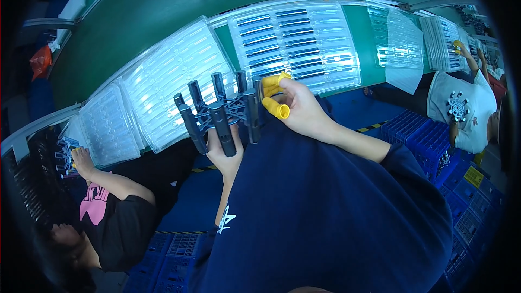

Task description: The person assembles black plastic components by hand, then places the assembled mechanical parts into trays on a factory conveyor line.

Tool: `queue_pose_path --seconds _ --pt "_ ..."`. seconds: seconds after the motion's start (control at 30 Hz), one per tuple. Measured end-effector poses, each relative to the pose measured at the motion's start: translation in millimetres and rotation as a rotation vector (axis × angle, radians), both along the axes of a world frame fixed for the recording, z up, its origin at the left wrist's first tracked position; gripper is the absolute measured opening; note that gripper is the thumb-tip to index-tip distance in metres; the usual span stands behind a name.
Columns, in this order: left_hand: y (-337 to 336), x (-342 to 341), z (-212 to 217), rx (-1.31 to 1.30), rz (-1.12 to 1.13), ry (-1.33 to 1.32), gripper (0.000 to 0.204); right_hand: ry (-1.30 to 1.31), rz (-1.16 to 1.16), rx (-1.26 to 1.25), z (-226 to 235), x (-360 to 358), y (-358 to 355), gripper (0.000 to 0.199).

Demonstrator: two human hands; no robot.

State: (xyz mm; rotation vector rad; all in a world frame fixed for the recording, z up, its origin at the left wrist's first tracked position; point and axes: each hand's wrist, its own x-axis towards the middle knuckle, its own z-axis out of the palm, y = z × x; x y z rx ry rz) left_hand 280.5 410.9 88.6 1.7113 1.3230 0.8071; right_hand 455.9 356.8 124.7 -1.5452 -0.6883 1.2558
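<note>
Trays of dark rods, seemingly half-filled, lie beyond both hands' sprue.

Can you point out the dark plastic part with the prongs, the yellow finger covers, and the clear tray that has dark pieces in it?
Pronged part [220, 113], head view, on its central web.
Finger covers [277, 109], head view, on the lower cover's tip.
Filled tray [296, 38], head view, on its middle rows.
</note>
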Motion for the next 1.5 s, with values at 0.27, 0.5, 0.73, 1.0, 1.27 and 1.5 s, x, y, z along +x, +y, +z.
queue_pose_path --seconds 0.27,0.5,0.73,1.0,1.27,1.5 --pt "-5.1 -10.6 -4.6 -0.076 -0.076 0.005 0.017 -0.184 -0.081 0.035 -13.3 -1.4 -1.2 0.030" --pt "-9.9 -5.9 1.8 -0.088 -0.055 -0.025 0.011 -0.330 -0.040 0.019 -1.0 0.3 0.4 0.023" --pt "-14.7 -9.1 -14.6 -0.063 -0.153 -0.159 0.010 -0.332 -0.025 -0.077 -2.9 2.1 -4.0 0.024" --pt "-13.8 0.0 -15.2 -0.032 -0.100 -0.244 0.011 -0.265 -0.194 0.034 -11.3 -2.5 -3.8 0.029" --pt "-9.7 7.1 5.3 0.222 -0.025 0.070 0.023 -0.112 -0.124 0.156 -1.4 -2.5 -9.0 0.029" --pt "-20.0 4.8 4.3 0.288 -0.044 0.080 0.020 0.006 -0.159 0.014 8.0 0.6 -23.4 0.022"
